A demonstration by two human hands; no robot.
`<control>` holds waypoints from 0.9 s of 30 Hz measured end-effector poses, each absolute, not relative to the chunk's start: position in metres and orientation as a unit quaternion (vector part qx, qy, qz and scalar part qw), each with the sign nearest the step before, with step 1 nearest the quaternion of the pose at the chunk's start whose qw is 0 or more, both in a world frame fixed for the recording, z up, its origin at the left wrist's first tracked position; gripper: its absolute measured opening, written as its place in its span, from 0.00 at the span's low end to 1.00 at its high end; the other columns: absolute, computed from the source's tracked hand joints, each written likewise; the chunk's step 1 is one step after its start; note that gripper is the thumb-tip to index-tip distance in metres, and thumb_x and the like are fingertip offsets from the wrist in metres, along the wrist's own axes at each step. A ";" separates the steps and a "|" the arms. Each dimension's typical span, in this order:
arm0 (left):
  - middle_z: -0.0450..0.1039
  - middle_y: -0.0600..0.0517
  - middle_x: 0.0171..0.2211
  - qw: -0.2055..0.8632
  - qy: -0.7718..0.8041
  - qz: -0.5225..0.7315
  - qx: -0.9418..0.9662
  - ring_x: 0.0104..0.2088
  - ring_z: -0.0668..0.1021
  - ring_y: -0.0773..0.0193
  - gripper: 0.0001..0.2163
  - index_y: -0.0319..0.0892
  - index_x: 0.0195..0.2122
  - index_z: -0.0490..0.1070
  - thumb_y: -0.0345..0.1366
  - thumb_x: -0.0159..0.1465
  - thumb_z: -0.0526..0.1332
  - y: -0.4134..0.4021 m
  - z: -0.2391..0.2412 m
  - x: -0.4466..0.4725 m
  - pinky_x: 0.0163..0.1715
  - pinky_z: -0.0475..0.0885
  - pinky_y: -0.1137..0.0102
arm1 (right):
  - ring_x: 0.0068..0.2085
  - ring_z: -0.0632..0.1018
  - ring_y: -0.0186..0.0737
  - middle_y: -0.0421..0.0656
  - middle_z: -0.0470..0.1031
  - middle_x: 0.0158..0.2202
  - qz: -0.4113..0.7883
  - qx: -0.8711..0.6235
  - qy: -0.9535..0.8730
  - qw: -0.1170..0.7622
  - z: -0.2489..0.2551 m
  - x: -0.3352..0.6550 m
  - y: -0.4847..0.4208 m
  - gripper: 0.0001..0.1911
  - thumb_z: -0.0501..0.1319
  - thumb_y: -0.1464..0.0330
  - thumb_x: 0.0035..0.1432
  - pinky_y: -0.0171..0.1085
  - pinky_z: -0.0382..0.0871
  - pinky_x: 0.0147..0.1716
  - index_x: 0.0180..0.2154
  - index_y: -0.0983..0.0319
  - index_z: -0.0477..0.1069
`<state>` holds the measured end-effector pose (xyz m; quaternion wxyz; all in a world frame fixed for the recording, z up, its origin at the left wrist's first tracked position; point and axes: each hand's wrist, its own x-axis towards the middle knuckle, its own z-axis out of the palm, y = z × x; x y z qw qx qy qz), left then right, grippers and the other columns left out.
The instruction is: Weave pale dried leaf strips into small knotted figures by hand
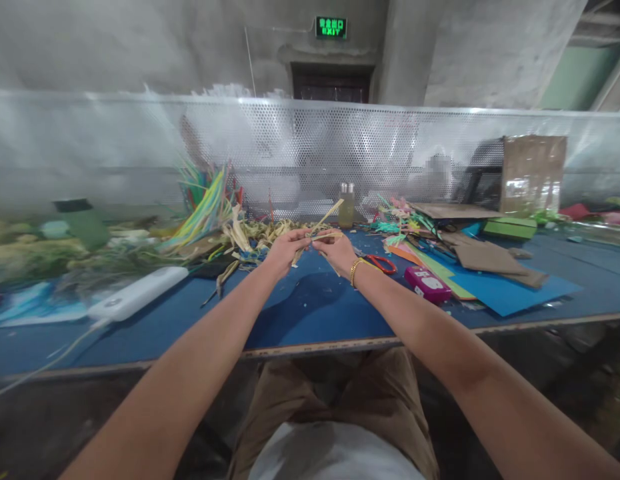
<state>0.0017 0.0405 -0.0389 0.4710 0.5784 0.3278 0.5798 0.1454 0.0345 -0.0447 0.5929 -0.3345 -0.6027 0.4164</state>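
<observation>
Over the middle of the blue table (330,313), my left hand (290,247) and my right hand (341,251) meet, fingertips almost touching. Both are closed in a pinch on pale straw-coloured strips (332,215), which look like dried plant fibre. One strip sticks up at a slant between the hands, and shorter ends poke out below. How the strips cross is hidden by my fingers. Just behind my hands lies a loose heap of similar dried strips (243,233). Red-handled scissors (381,264) rest to the right of my right wrist, partly behind it.
A white power strip (140,292) with a cord lies at left, near dried greenery (110,267). Coloured stems (205,200) and a bottle (347,207) stand behind. On the right are a magenta box (427,285), blue sheets (515,293) and cardboard (490,259). A perforated screen (320,147) closes the back.
</observation>
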 end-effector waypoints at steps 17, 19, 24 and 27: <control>0.71 0.54 0.21 0.544 0.339 0.607 0.468 0.20 0.72 0.71 0.13 0.38 0.37 0.74 0.27 0.48 0.66 0.041 -0.029 -0.006 0.20 0.66 0.76 | 0.38 0.77 0.38 0.41 0.77 0.35 0.109 -0.327 -0.804 0.485 -0.035 0.156 0.023 0.09 0.61 0.71 0.54 0.41 0.69 0.43 0.39 0.58 0.73; 0.71 0.55 0.20 0.547 0.335 0.604 0.473 0.18 0.70 0.73 0.13 0.38 0.36 0.74 0.26 0.47 0.66 0.041 -0.029 -0.006 0.18 0.63 0.77 | 0.42 0.74 0.41 0.43 0.76 0.38 -0.011 -0.342 -0.826 0.448 -0.029 0.157 0.018 0.09 0.62 0.69 0.55 0.43 0.64 0.47 0.40 0.58 0.74; 0.69 0.55 0.20 0.577 0.316 0.594 0.463 0.19 0.70 0.74 0.10 0.38 0.32 0.73 0.23 0.47 0.64 0.037 -0.026 -0.005 0.16 0.63 0.80 | 0.49 0.66 0.46 0.45 0.74 0.45 -0.173 -0.363 -0.829 0.388 -0.019 0.162 0.012 0.12 0.57 0.71 0.59 0.46 0.56 0.48 0.44 0.56 0.74; 0.68 0.56 0.19 0.589 0.313 0.592 0.452 0.19 0.70 0.74 0.09 0.38 0.29 0.72 0.22 0.47 0.64 0.032 -0.022 -0.004 0.18 0.65 0.81 | 0.50 0.65 0.46 0.43 0.74 0.46 -0.187 -0.372 -0.822 0.388 -0.018 0.167 0.012 0.15 0.54 0.74 0.59 0.46 0.54 0.48 0.45 0.55 0.73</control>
